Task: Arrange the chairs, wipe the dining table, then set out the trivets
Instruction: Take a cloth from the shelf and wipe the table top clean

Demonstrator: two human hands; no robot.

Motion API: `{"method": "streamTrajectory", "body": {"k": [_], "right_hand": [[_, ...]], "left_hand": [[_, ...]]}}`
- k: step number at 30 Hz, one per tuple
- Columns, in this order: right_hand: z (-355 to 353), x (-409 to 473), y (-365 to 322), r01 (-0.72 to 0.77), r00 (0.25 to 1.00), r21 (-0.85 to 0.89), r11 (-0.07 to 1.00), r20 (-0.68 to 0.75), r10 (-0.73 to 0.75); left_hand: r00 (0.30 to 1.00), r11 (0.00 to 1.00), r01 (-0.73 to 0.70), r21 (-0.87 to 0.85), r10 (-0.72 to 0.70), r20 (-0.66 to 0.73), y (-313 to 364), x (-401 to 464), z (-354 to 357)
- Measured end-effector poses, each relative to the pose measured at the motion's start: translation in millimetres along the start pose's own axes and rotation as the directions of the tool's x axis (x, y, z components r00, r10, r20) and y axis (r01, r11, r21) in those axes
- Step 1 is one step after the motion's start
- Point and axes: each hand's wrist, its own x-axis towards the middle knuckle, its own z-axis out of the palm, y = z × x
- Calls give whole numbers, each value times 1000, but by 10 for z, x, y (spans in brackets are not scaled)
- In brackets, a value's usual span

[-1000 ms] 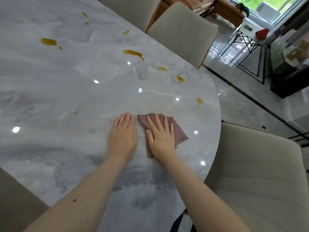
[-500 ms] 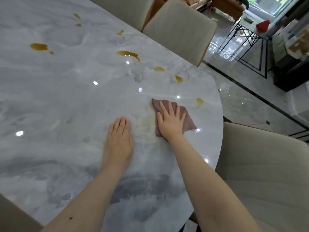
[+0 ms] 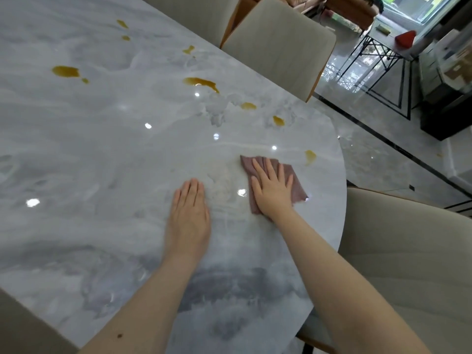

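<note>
Marble dining table [image 3: 102, 154] mid-wipe | right hand [image 3: 272, 192] flat, fingers spread, pressing cloth [image 3: 293, 182] near right edge | left hand [image 3: 189, 213] flat on bare top | next, I'd guess: amber spot [image 3: 310, 156] (just right of cloth)

- Glossy pale marble floor [image 3: 383, 159] with dark inlay lines.
- Black wire-frame side table [image 3: 378, 51] under a bright window [image 3: 419, 6].
- Dark cabinet [image 3: 449, 111] far right.
</note>
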Motion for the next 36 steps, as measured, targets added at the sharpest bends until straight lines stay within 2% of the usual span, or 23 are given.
{"method": "streamTrajectory", "body": {"k": [3,6,8,10,12,14,17,19,21,24,27,29,32,36], "right_hand": [[87,114,-471,19,1000,41,999,-12,-19],[202,-377,-698,245,970,17,969,-2,-245],[210,-924,-576,378,925,-5,926,25,-378],[169,-1316,-211,415,909,-18,909,44,-414],[78,-1430,189,358,933,-23,933,56,-356],[3,-1273,383,228,973,-43,973,41,-226],[16,-835,153,14,1000,-7,1000,14,-14],[88,-648,-179,-51,999,14,999,-2,51],[177,-675,-495,-7,1000,32,999,-3,7],[287,-1153,-715,199,980,-1,980,-10,-199],[293,-1847,-439,349,937,-6,937,33,-348],[249,-2173,-55,389,919,-19,921,80,-387],[105,-2072,429,328,943,-50,943,82,-323],[45,-1474,435,-23,1000,-29,999,5,23]], "left_hand": [[1000,997,8,-75,-8,8,-21,13,-1],[997,962,69,-265,-72,-1,-79,42,-50],[997,951,78,-299,-73,27,-107,14,-148],[998,966,60,-253,-56,25,-114,-81,-262],[999,980,49,-191,-52,-14,-119,-270,-337],[999,990,35,-137,-39,-32,-127,-490,-391],[1000,998,5,-55,-3,29,-170,-724,-399],[998,998,14,-60,-11,55,-194,-742,-393],[998,997,33,-76,-29,58,-209,-742,-374],[997,994,40,-100,-33,71,-216,-730,-367],[996,995,28,-96,-19,90,-211,-743,-395],[993,999,6,-36,-1,117,-184,-737,-418],[988,993,-71,98,57,144,-85,-726,-460],[982,981,-155,119,140,128,70,-675,-460]]}}
